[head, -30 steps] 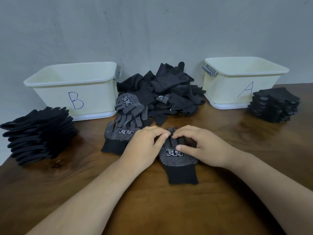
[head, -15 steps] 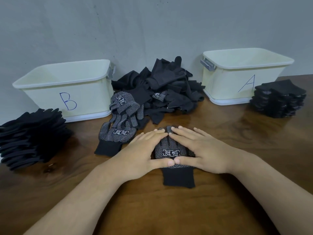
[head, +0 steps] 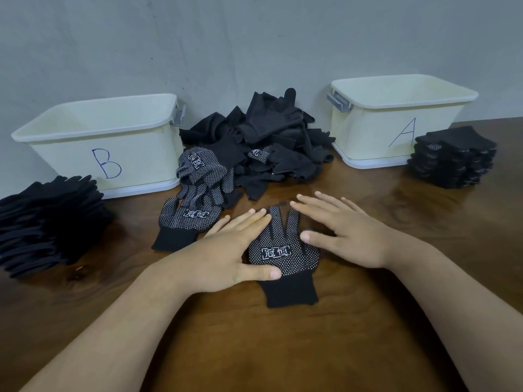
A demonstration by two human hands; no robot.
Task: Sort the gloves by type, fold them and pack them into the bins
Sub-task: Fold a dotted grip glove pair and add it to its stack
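A black dotted glove (head: 283,256) lies flat on the wooden table, cuff toward me, logo up. My left hand (head: 226,250) rests flat on its left side, fingers spread, thumb across the wrist area. My right hand (head: 342,233) lies flat on its right side, fingers apart. Two more dotted gloves (head: 195,199) lie to the left. A loose heap of black gloves (head: 263,142) sits at the back between bin B (head: 93,145) and bin A (head: 396,123). Both bins look empty.
A stack of plain black gloves (head: 45,222) sits at the left edge in front of bin B. A stack of folded dotted gloves (head: 452,157) stands at the right beside bin A. A grey wall closes the back.
Both hands went from pinching the glove's fingertips to lying flat, then slid apart outward across the glove, uncovering its fingers and palm. The view has shifted slightly.
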